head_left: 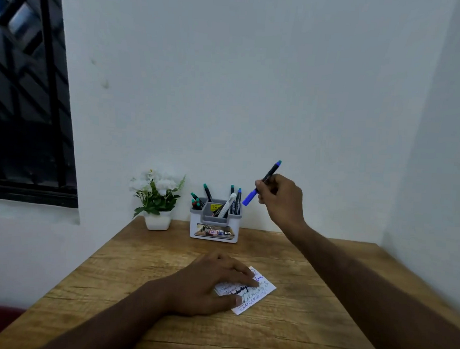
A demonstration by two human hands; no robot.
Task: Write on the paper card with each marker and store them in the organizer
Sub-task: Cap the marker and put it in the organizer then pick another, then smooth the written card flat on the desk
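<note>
holding a capped blue marker (pixel 262 185) in your right hand (pixel 279 196) fingers above the nearly full organizer (pixel 214 227), you pressed flat left hand (pixel 211 284) fingers on the well-scribbled paper card (pixel 255 294).

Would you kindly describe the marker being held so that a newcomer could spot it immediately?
Start at the white organizer standing by the wall at the back of the wooden table. Just to its right, the right hand is raised above the table, gripping a marker. Unlike the markers standing in the organizer, it is in the air, tilted, blue cap pointing down.
</note>
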